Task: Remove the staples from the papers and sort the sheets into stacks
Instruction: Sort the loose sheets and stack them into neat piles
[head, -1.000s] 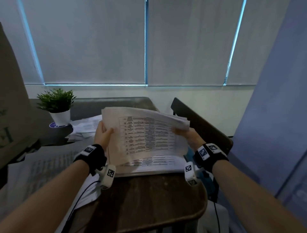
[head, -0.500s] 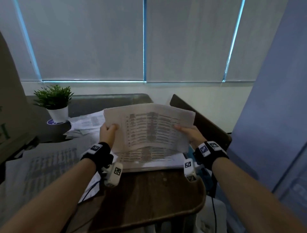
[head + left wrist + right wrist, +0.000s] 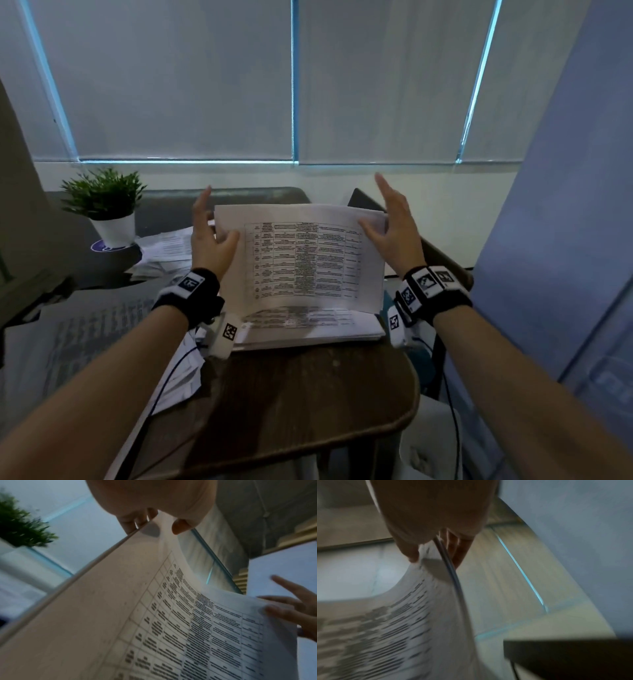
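Note:
I hold a thick bundle of printed sheets upright between both hands, its lower edge just above a flat paper stack on the brown desk. My left hand lies against the bundle's left edge with fingers straight up and the thumb by the front page. At the right edge, my right hand also has straight, spread fingers, its thumb resting on the top corner. The left wrist view shows the table-printed front page and the left hand. In the blurred right wrist view the right hand straddles the bundle's edge. No staple is visible.
A potted plant stands at the back left, with loose papers beside it. A large printed sheet covers the left surface. A cardboard box rises at far left. A dark chair back and a blue partition close the right.
The bundle has been tipped up from a slanted hold to nearly upright. Both hands, which gripped its edges with curled fingers, now have their fingers straightened upward.

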